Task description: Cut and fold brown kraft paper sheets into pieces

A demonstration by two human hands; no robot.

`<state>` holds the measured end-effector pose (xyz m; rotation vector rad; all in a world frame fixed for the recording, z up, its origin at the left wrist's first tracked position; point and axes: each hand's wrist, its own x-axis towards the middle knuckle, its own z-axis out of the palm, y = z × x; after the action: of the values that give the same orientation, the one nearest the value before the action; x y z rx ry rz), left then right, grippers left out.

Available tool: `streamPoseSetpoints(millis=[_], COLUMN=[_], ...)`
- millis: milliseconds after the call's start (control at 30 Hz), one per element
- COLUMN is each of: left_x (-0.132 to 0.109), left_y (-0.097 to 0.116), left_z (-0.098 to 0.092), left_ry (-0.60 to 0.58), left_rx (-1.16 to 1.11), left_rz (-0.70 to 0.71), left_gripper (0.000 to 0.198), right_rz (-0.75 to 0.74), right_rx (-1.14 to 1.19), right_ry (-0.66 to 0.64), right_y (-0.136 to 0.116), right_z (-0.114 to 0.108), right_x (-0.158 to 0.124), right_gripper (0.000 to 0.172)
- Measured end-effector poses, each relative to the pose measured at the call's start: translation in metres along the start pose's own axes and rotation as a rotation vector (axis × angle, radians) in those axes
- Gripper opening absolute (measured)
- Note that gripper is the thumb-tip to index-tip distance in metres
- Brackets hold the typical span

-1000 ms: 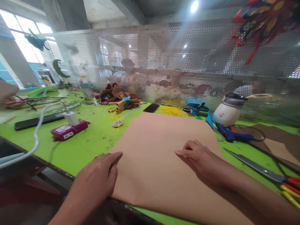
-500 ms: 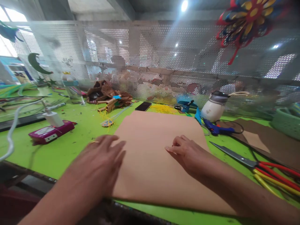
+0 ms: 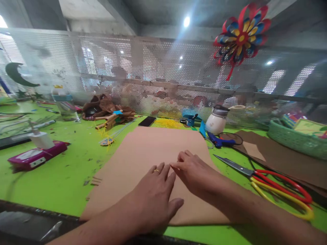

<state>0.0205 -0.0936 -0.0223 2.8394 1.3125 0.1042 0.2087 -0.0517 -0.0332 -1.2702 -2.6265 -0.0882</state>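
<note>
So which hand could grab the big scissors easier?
Probably the right hand: the scissors lie on its side of the tan sheet, blades pointing toward it. The left hand rests flat on the sheet, farther off, and would have to cross over.

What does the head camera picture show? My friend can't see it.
A left hand lies flat on a tan sheet on a green table, with the right hand beside it, also on the sheet. Scissors and a glue gun lie to the right.
</note>
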Motion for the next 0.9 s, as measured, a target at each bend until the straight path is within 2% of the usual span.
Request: streamPoseSetpoints(millis=[300,467,633,800,900], left_x=[0.001,0.001,0.002,0.006,0.008], left_y=[0.001,-0.001,-0.001,-0.002,-0.004], left_z=[0.008,0.010,0.011,0.014,0.017], left_ry=[-0.065,-0.041,-0.005,0.023,0.026], left_rx=[0.023,0.039,0.072,0.108,0.136], left_rz=[-0.052,-0.021,-0.020,0.000,0.005], left_gripper=[0.069,0.063,0.059,0.055,0.055], right_rz=[0.017,-0.085,0.046,0.073,0.099], right_rx=[-0.031,-0.023,0.027,0.061,0.071], right_ry=[-0.011,-0.040,-0.007,0.089,0.103], right_y=[-0.008,-0.024,-0.036,-0.048,-0.052], right_z=[-0.007,-0.011,-0.004,0.005,0.004], right_x=[-0.006,-0.020,-0.041,-0.060,-0.064], right_gripper=[0.018,0.024,0.027,0.037,0.037])
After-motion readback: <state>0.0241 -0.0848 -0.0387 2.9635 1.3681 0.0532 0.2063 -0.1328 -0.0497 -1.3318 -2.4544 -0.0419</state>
